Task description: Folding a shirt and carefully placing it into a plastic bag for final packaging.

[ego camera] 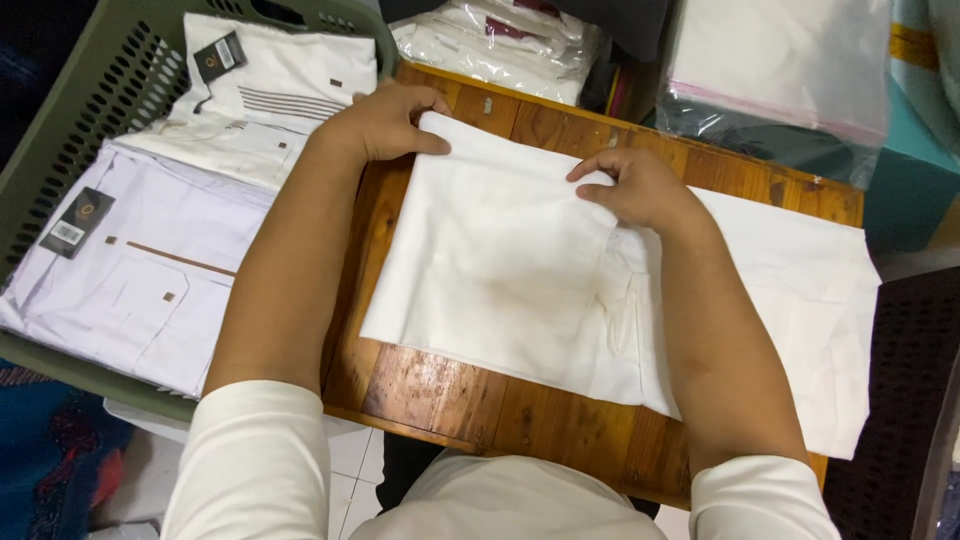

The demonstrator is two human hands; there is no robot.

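Nearest the camera are the person's cream long sleeves, pushed up to the forearms, and below them a strip of pale tiled floor under the near edge of a small wooden table with a worn, reddish-brown top. On that table lies a white garment, folded into a flat rectangle whose near edge sits just back from the table's front edge; its right part spreads wider and hangs past the table's right side. Both forearms reach over the cloth to its far edge. The left hand rests at the far left corner of the folded panel, fingers curled and thumb laid on top, pinching the cloth's corner against the table edge. The right hand sits further right on the same far fold, its fingertips bent down and nipping the edge of the upper layer, palm over the cloth beneath. To the left, touching the table's side, a grey-green plastic laundry basket with a perforated wall holds folded white shirts with brown trim and dark hang tags, stacked flat. Beyond the table's far edge are more folded garments in clear plastic bags, and to the far right a stack of clear plastic sleeves lying on a teal surface.
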